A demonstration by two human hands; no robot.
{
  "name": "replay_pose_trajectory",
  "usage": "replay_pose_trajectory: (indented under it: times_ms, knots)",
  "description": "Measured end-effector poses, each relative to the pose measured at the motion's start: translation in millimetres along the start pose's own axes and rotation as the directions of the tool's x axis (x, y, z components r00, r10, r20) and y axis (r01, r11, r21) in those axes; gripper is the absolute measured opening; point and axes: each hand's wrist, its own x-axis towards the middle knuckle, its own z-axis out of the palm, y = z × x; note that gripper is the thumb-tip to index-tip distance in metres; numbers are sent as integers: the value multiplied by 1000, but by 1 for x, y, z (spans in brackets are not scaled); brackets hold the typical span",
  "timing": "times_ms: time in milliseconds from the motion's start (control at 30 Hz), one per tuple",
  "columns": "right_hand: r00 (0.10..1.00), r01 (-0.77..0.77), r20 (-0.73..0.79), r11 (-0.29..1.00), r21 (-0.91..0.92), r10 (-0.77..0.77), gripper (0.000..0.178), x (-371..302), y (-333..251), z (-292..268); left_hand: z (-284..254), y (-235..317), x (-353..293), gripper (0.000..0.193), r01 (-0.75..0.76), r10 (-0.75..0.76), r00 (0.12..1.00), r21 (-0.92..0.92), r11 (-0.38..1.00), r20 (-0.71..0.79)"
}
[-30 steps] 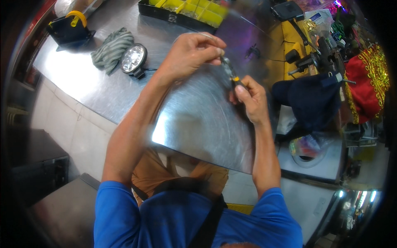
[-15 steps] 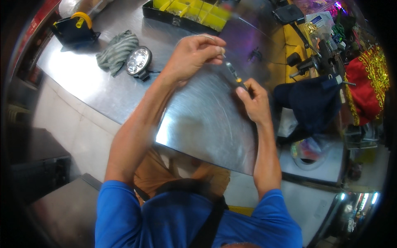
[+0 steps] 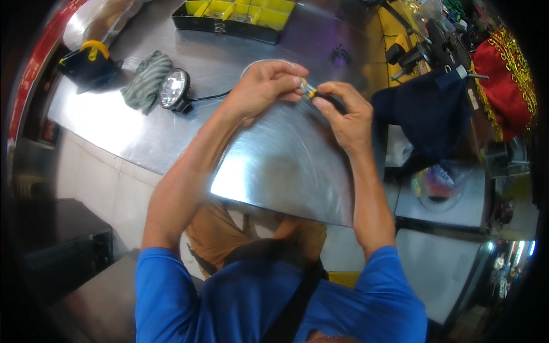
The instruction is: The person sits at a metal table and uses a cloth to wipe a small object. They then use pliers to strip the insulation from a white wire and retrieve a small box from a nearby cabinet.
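Note:
My left hand (image 3: 273, 86) is closed in a pinch above the metal tabletop, and a thin pale wire loops over its back. What sits between its fingertips is too small to make out. My right hand (image 3: 347, 114) grips a slim hand tool (image 3: 310, 91) with a dark handle, a yellow collar and a bright metal front end. The tool's tip meets the left fingertips. To the left lies a round work light (image 3: 174, 90) with a black cord (image 3: 213, 96) that runs behind my left wrist. A grey striped cloth (image 3: 143, 83) is bunched against the light.
A black organizer box (image 3: 229, 31) with yellow compartments stands at the back of the metal table (image 3: 274, 166). A black and yellow holder (image 3: 88, 64) is at the far left. Dark blue fabric (image 3: 420, 114), red and gold cloth (image 3: 500, 80) and assorted tools crowd the right.
My right hand has moved up and left, bringing the tool's tip to the left fingertips. The left hand keeps its pinch. The whole view has shifted slightly.

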Motion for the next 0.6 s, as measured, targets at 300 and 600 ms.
replay_pose_trajectory:
  times_ms: [300,600]
  knots:
    - [995,-10,95,997,75,2,15,1,-1,-2,7,-7,-1,23,74,-70,994,-36,997,82]
    - [987,-89,139,996,26,85,9,-1,6,-9,17,-19,-2,23,126,-114,991,-186,975,71]
